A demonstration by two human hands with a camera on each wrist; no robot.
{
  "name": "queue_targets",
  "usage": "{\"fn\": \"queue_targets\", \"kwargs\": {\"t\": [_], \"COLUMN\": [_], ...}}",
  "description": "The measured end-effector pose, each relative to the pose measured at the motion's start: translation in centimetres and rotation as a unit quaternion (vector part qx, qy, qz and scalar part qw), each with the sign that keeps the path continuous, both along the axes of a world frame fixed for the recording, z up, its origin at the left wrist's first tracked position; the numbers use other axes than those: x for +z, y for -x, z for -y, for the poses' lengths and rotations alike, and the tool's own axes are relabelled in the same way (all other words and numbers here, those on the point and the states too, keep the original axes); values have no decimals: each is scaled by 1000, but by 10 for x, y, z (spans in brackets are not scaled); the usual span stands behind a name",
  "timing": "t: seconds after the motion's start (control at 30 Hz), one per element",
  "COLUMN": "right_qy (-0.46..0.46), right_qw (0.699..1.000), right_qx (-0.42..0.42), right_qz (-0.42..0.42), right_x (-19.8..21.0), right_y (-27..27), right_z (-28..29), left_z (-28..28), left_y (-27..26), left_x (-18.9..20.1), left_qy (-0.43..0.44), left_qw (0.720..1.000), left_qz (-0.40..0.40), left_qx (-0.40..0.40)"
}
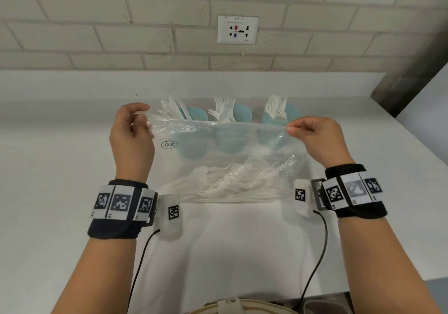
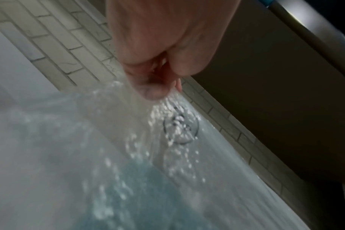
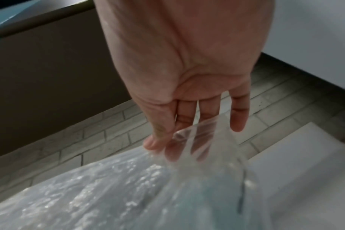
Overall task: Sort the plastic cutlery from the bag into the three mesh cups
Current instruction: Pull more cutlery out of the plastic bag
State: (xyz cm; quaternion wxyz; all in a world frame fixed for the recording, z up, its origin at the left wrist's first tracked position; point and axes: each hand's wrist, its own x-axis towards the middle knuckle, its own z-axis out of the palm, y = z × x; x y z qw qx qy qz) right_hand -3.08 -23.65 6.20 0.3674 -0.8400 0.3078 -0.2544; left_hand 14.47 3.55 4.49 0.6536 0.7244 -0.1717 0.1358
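Head view: bag (image 1: 218,158) held up by its top corners, left hand (image 1: 132,139) and right hand (image 1: 317,139) fingers pinched on it; cutlery (image 1: 218,185) inside; cups (image 1: 232,112) part-filled; next, probably opening the mouth.

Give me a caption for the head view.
Both hands pinch a clear cutlery bag before three mesh cups.

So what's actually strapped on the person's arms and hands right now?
Both forearms are bare. The left hand and right hand wear no gloves. Each wrist carries a black wristband ringed with white panels printed with black square markers. A small white tagged module sits on each band's inner side, with a thin black cable trailing back.
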Motion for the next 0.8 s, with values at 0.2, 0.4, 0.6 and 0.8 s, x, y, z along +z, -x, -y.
{"fn": "queue_targets", "kwargs": {"t": [0.2, 0.4, 0.6, 0.8], "right_qy": [40, 151, 259, 204], "right_qw": [997, 987, 943, 950], "right_qx": [-62, -12, 196, 224], "right_qz": [-18, 51, -71, -80], "right_x": [-1, 2, -1, 1], "right_y": [19, 17, -16, -17], "right_z": [17, 1, -47, -53], "left_z": [-3, -2, -3, -2], "left_y": [2, 11, 14, 18], "left_x": [2, 6, 8, 22], "left_qy": [-6, 0, 0, -165], "left_qw": [1000, 1000, 1000, 962], "left_qz": [-22, -15, -10, 217], "left_qx": [0, -22, -24, 6]}}
